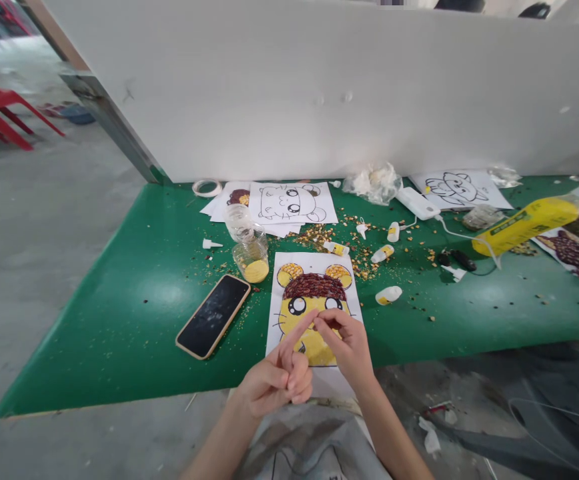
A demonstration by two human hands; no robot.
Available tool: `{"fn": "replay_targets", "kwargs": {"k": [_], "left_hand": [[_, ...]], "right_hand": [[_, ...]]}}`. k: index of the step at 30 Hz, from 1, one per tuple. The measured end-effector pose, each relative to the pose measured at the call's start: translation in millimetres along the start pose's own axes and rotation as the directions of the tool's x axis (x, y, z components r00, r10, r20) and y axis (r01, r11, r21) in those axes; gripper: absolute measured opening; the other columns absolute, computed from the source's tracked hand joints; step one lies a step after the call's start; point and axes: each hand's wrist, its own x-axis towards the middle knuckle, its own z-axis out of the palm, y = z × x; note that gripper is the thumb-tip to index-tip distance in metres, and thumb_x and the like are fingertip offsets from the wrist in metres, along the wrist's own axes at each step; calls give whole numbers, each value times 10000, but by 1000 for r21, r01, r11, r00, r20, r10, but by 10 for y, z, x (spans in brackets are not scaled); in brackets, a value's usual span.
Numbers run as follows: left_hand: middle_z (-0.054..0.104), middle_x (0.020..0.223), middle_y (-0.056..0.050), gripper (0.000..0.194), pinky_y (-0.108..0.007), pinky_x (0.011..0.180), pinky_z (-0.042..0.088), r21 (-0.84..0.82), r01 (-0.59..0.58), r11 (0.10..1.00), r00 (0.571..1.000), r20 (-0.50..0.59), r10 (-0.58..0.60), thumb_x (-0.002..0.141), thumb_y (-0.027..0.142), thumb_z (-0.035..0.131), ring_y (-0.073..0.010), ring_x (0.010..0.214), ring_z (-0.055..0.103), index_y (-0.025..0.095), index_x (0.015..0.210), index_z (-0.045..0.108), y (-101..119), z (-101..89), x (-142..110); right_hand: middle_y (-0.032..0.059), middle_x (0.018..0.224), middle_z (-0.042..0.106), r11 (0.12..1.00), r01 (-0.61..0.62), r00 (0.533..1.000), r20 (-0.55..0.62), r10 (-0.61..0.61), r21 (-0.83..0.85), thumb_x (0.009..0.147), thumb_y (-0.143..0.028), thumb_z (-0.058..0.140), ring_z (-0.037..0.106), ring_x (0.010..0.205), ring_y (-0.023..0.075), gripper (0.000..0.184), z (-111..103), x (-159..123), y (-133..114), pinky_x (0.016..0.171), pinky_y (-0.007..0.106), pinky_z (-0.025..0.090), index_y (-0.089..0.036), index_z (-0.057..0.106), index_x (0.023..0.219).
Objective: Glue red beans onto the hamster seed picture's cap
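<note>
Just above a paper picture of a cartoon animal, my hands meet at the fingertips. The picture has a yellow grainy face, a dark red bean-like band and corn-like ears. My left hand points its index finger forward, with the thumb and other fingers curled in and nothing visible in them. My right hand pinches thumb and index finger together at that left fingertip. Anything held in this pinch is too small or hidden to make out. The hands cover the lower middle of the face.
Left of the picture lie a phone and a clear plastic jar with yellow grains. Small glue bottles and scattered grains surround it. Behind are drawing sheets, tape and a white power bank. A yellow-filled bottle lies right.
</note>
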Motion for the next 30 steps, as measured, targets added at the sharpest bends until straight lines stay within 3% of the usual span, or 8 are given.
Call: {"fn": "replay_targets", "kwargs": {"k": [7, 14, 22, 30], "left_hand": [[473, 488, 89, 815, -169, 437, 301, -21, -1, 1000, 1000, -22, 0, 623, 194, 793, -45, 419, 303, 240, 1346, 422, 56, 28, -3], [509, 499, 82, 785, -160, 442, 322, -36, -23, 999, 1000, -23, 22, 621, 188, 798, -37, 413, 315, 220, 1325, 454, 84, 30, -5], [618, 568, 45, 945, -204, 490, 382, 138, 10, 990, 1000, -16, -8, 625, 167, 790, -76, 442, 480, 279, 1417, 287, 7, -50, -14], [499, 491, 87, 838, -179, 453, 335, 1, -16, 1000, 1000, -2, 16, 625, 196, 788, -46, 411, 332, 248, 1363, 396, 8, -9, -12]], "right_hand": [[11, 676, 570, 999, 37, 999, 2, -37, -4, 834, -241, 532, 499, 631, 129, 139, -15, 11, 26, 601, 253, 398, -176, 582, 722], [14, 649, 597, 1000, -16, 1000, -8, 16, 18, 827, -300, 561, 523, 598, 128, 167, -26, 6, 24, 562, 245, 406, -175, 615, 731], [23, 679, 613, 1000, -4, 1000, -7, 4, 22, 837, -309, 561, 538, 628, 136, 167, -9, 12, 10, 588, 251, 421, -177, 629, 761], [5, 665, 547, 1000, 31, 999, -18, -31, -6, 838, -252, 525, 486, 617, 127, 138, 5, 7, -5, 581, 249, 389, -181, 576, 731]]}}
